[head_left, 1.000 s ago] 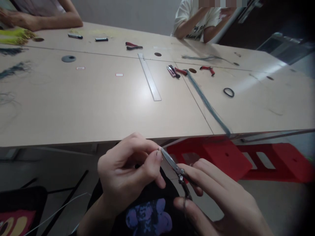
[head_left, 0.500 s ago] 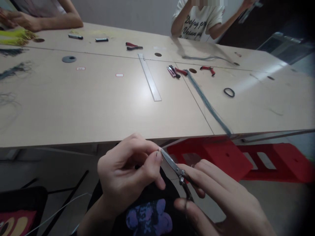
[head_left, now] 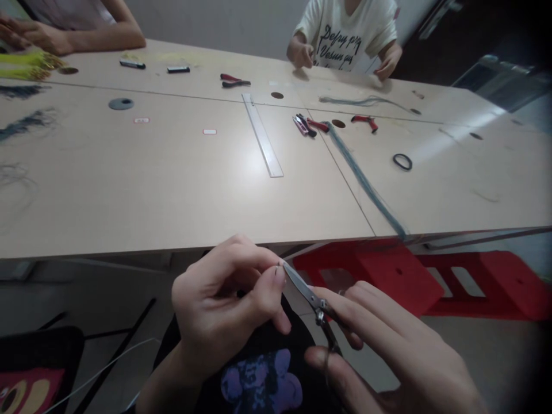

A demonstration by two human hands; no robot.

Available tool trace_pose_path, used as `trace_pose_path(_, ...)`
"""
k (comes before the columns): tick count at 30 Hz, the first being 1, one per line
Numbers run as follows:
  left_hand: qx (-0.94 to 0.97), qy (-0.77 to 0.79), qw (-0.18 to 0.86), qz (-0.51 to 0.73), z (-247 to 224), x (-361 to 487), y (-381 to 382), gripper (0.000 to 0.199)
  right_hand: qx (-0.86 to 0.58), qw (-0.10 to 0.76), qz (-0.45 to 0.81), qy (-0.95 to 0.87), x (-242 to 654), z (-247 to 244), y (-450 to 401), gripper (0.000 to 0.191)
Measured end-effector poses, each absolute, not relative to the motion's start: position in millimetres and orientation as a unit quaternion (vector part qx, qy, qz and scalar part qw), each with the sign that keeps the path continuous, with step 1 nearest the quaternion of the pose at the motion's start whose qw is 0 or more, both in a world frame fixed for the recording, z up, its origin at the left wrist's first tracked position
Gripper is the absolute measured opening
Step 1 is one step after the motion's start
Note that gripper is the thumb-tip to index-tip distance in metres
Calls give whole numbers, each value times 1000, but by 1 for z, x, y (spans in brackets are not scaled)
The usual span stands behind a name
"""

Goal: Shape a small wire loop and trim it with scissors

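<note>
Across the table [head_left: 172, 184], the co-worker in the lettered white shirt [head_left: 340, 43] has brought both arms down: 1 second ago they were raised, and 0.5 seconds ago 1 arm stretched up and outward. Now the co-worker's right hand [head_left: 302, 56] and left hand [head_left: 389, 61] are low, near the table's far edge, and more of the black lettering shows
</note>
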State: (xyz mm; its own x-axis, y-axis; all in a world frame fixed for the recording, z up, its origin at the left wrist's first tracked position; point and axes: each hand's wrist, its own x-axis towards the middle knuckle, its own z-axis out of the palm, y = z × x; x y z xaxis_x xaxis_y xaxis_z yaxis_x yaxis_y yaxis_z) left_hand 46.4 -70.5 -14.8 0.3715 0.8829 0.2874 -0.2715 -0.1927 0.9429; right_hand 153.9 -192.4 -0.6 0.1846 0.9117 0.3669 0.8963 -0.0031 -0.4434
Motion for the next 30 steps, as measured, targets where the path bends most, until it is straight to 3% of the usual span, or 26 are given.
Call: trace_pose_path(30,580,244,599,496,-14,49,-70,15,-704,314,33,-637,152,3,-187,24)
